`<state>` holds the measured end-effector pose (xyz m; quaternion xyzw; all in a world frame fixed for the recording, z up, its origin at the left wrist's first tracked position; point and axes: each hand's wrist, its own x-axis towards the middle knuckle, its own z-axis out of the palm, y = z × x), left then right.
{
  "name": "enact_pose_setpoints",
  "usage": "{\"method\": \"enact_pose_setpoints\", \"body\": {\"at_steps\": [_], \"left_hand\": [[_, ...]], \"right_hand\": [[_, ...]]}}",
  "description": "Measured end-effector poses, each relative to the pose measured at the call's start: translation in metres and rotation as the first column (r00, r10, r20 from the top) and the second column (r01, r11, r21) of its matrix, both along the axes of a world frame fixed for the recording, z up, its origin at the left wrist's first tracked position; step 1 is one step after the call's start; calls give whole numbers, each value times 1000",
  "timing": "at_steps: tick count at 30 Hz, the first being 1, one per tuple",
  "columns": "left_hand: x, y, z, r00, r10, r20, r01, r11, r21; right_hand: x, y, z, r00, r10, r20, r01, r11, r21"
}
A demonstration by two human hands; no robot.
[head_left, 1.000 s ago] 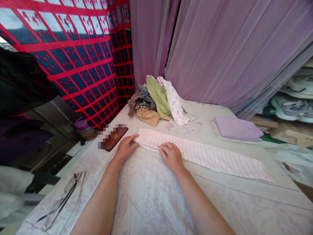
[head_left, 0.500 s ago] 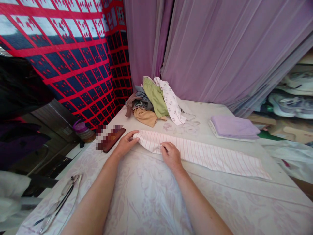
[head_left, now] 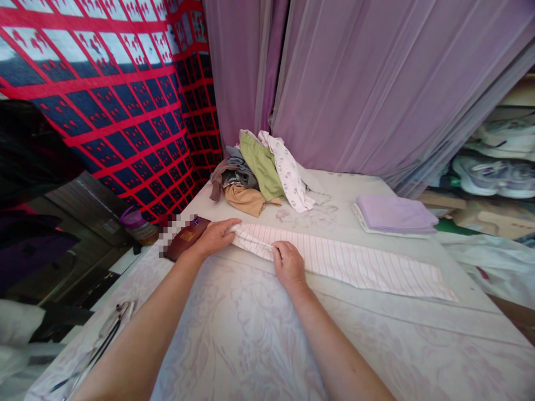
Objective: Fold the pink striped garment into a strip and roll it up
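Observation:
A pair of white pants with pink stripes (head_left: 355, 262) lies lengthwise in a long flat strip across the bed, its wider end at the left. My left hand (head_left: 217, 236) is closed on the far left corner, thumb and fingers pinching the fabric. At the near corner of that same end, my right hand (head_left: 289, 264) grips the edge between thumb and curled fingers. Between my hands the edge is drawn fairly straight and looks gathered. The rest of the strip runs off to the right, lying flat.
Behind lies a heap of clothes (head_left: 261, 172). Folded lilac cloth (head_left: 395, 214) is at the right. A dark red phone (head_left: 186, 238) is beside my left hand, eyeglasses (head_left: 98, 345) at the near left. Purple curtains (head_left: 355, 83) hang behind; shoes (head_left: 497, 172) sit on a shelf.
The left end's edge has become straighter between my hands. My left hand has turned flatter over its corner, its forearm shifting left; the right hand keeps its grip. The view has shifted slightly.

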<state>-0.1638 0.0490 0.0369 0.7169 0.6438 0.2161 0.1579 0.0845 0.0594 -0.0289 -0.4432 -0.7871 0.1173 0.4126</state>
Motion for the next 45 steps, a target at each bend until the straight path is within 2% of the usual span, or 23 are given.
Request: {"method": "enact_pose_setpoints", "body": {"at_steps": [2, 4, 7, 11, 15, 18, 22, 25, 27, 30, 33, 36, 41, 45], "left_hand": [[1, 0, -5, 995, 13, -97, -15, 1000, -21], [2, -2, -12, 991, 45, -130, -50, 998, -31], [6, -4, -18, 985, 112, -135, -116, 993, -25], [6, -4, -21, 983, 146, -107, -149, 989, -15], [2, -3, -25, 992, 121, -48, -120, 993, 12], [2, -2, -29, 988, 154, 18, -154, 987, 34], [-2, 3, -33, 956, 198, 218, -209, 977, 29], [-9, 5, -31, 933, 171, 316, -182, 983, 7], [-14, 4, -27, 954, 154, 259, -154, 988, -21], [-17, 1, -16, 992, 122, 26, -120, 990, -72], [-14, -1, -8, 979, 81, -189, -102, 990, -101], [-8, 1, -4, 945, 55, -321, -88, 992, -89], [1, -3, -4, 926, 72, -371, -99, 994, -54], [4, -19, -4, 935, 79, -347, -48, 994, 97]], "right_hand": [[-1, 0, -1, 999, -9, 39, 8, 1000, 16], [-1, -2, 1, 999, -26, 45, 24, 999, 40], [0, -8, 8, 998, 17, 61, -24, 994, 107], [0, -18, 19, 981, 88, 173, -115, 982, 149], [-2, -21, 22, 963, 72, 260, -99, 991, 94], [-3, -20, 19, 956, 18, 294, -41, 997, 69], [-2, -16, 14, 955, -11, 296, -12, 997, 77], [-1, -14, 12, 970, 4, 244, -21, 998, 65], [0, -14, 13, 976, 21, 218, -32, 998, 48], [1, -15, 15, 970, 66, 233, -77, 996, 36], [1, -18, 18, 942, 146, 302, -166, 985, 40], [0, -20, 19, 917, 184, 354, -209, 977, 33], [-1, -20, 18, 921, 156, 357, -179, 983, 32], [-1, -19, 17, 921, 172, 350, -193, 981, 26]]}}
